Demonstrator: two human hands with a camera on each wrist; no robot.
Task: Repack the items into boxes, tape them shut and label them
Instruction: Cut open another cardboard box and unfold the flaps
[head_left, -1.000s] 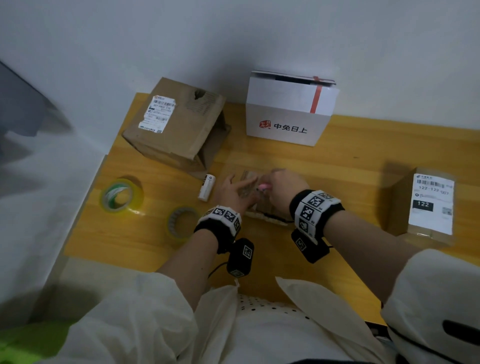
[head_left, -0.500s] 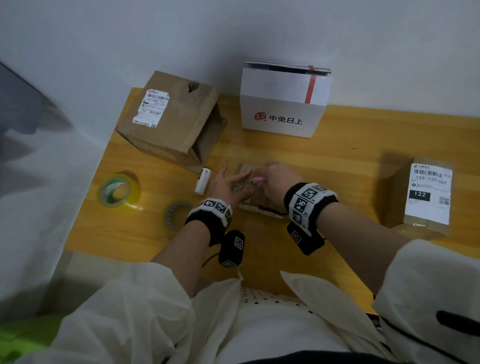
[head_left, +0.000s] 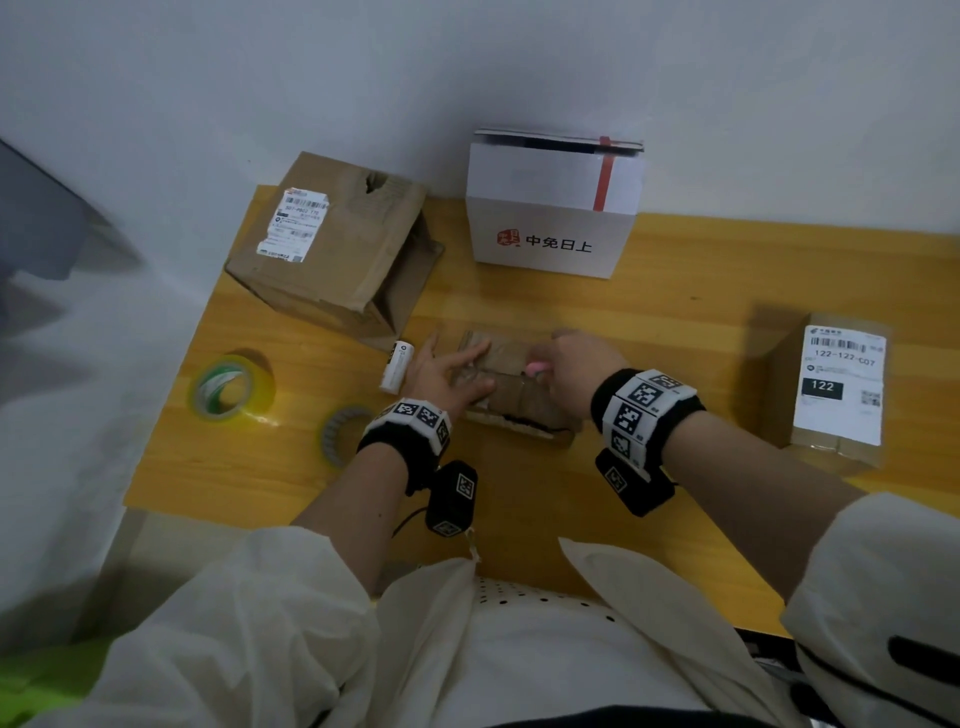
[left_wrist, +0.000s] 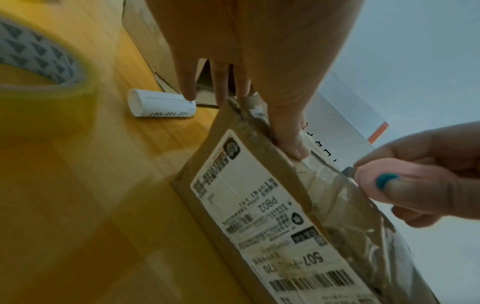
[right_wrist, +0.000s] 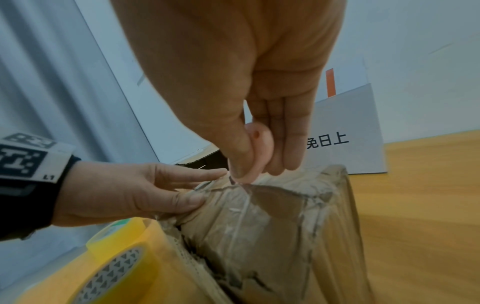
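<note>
A small brown taped box (head_left: 511, 402) lies on the yellow table (head_left: 701, 291) in front of me; its side carries a shipping label (left_wrist: 259, 205). My left hand (head_left: 447, 371) lies on its left end with fingers straight, thumb pressing the top edge (left_wrist: 291, 142). My right hand (head_left: 582, 369) grips a pink cutter (head_left: 535, 370), thumb on its teal slider (left_wrist: 387, 179). The cutter's tip (right_wrist: 244, 179) touches the clear tape on the box top (right_wrist: 272, 226), right beside the left hand (right_wrist: 130, 193).
A big brown box (head_left: 337, 244) lies open on its side at the back left, a white box (head_left: 550, 208) behind, a labelled parcel (head_left: 836, 389) at the right. Two tape rolls (head_left: 231, 387) (head_left: 343, 431) and a white label roll (head_left: 397, 366) lie left of my hands.
The head view has shifted a little. Both hands stay on the small box, and the pink cutter stays at the taped top.
</note>
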